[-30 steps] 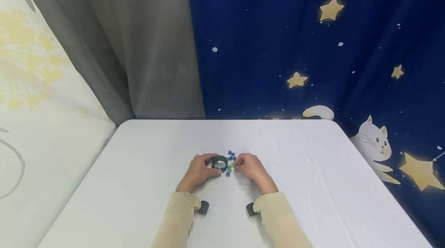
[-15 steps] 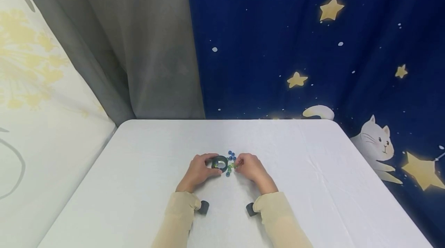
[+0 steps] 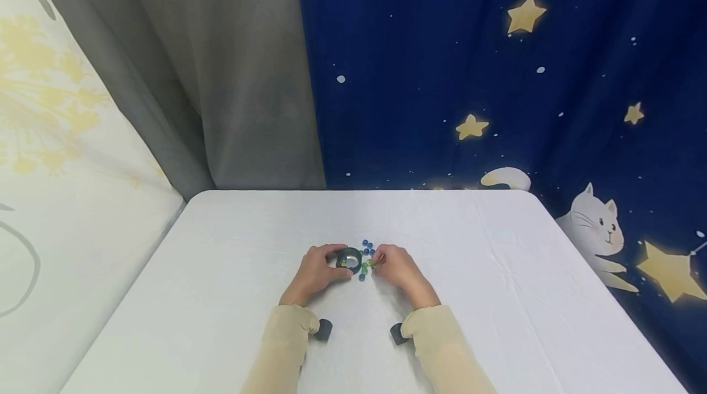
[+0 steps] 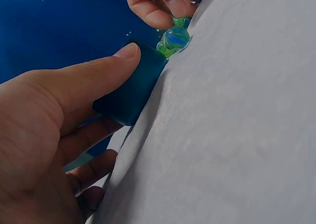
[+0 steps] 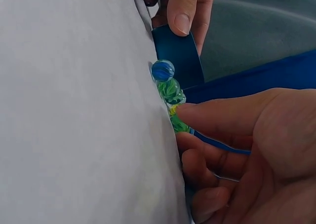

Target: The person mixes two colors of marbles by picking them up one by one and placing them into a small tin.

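We see the left hand (image 3: pixel 317 269) half-curled round a cup (image 4: pixel 132 91); right of the cup, the right hand (image 3: pixel 399 267), fingertips nearly meeting, pinches a marble (image 5: pixel 179 124).

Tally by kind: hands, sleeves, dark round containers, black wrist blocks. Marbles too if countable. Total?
Hands: 2 (left hand, right hand)
Sleeves: 2
Dark round container: 1
Black wrist blocks: 2
Marbles: no exact count; small, partly hidden
Total without marbles: 7
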The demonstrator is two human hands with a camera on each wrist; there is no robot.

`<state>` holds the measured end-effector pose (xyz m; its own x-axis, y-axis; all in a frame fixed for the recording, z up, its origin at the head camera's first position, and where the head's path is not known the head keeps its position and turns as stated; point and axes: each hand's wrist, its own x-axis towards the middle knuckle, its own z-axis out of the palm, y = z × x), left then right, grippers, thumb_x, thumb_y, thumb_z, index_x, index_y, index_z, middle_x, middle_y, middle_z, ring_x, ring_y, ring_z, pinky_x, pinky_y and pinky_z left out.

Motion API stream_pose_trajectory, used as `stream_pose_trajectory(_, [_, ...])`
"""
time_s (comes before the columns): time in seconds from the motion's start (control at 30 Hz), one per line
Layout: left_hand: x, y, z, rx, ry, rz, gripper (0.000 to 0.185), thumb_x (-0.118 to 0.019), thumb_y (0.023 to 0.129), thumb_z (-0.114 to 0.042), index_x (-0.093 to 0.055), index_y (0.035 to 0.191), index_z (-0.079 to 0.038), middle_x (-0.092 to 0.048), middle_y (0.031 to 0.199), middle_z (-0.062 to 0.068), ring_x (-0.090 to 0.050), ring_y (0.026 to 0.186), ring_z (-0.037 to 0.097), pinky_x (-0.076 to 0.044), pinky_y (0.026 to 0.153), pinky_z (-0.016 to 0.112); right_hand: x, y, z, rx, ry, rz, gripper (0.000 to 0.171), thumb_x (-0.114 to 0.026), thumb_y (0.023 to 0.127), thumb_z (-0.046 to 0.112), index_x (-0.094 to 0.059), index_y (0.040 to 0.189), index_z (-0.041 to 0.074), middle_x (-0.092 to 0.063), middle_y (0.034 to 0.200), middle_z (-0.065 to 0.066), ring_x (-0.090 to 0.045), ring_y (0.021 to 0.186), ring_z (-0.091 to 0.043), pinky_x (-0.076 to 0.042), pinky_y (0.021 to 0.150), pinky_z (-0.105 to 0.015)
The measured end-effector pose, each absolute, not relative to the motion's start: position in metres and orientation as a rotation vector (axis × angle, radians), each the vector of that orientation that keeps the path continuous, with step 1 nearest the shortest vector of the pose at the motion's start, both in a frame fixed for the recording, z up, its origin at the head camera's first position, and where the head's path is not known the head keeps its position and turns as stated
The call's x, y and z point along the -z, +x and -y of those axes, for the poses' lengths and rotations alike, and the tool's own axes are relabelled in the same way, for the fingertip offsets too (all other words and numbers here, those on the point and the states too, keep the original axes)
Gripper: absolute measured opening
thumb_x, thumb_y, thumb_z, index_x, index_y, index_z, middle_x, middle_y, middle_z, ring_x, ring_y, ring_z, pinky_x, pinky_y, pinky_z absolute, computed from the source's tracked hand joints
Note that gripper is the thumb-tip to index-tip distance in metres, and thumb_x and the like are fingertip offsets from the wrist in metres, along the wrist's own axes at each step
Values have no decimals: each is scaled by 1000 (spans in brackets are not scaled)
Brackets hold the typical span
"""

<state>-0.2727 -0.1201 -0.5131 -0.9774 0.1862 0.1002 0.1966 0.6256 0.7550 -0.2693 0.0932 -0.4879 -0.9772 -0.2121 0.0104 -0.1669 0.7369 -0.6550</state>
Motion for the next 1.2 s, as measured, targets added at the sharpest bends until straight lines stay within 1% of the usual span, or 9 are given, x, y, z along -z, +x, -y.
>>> stream_pose_trajectory(0.17, [511,-271,120,1315,-331,2822,59,-87,72,-31,-66,126,-19,-61,119,8,-54,110,28,-43,96,48,488,-269,-93,1065,-327,-2856,17,-73,74,-2,-65,83,10,-59,73,2,-54,68,-16,-47,66,-35])
stream_pose_trajectory(0.43, [512,-271,120,1316,-332,2821,59,-87,72,-32,-66,126,-19,-61,119,8,-54,111,28,-43,97,47,489,-270,-93,1058,-321,-2880,17,-71,74,-3,-65,84,10,-59,74,2,-54,68,-16,-47,66,-35])
stream_pose_trajectory(0.63, [513,-272,120,1323,-344,2816,59,-87,71,-31,-66,125,-19,-62,120,8,-55,112,29,-44,97,47,489,-268,-92,1065,-310,-2888,17,-72,76,-2,-65,86,10,-61,76,1,-55,69,-15,-48,68,-36])
stream_pose_trajectory(0.77, [514,-272,120,1312,-340,2819,59,-87,71,-32,-66,125,-19,-62,119,7,-55,110,28,-44,96,47,488,-268,-93,1067,-298,-2892,15,-73,78,0,-66,85,10,-62,76,1,-55,68,-15,-48,68,-35])
stream_pose_trajectory(0.97, [513,-272,120,1302,-327,2826,60,-87,71,-32,-66,125,-21,-62,118,7,-55,108,27,-44,95,46,490,-269,-95,1075,-301,-2898,14,-73,77,1,-66,85,10,-62,75,2,-55,67,-14,-48,67,-34])
stream_pose_trajectory(1.2, [512,-270,119,1291,-334,2823,60,-87,71,-32,-66,125,-20,-62,117,8,-55,106,27,-45,93,47,489,-271,-96,1124,-313,-2932,13,-72,78,0,-66,85,9,-60,74,0,-54,66,-15,-47,63,-33])
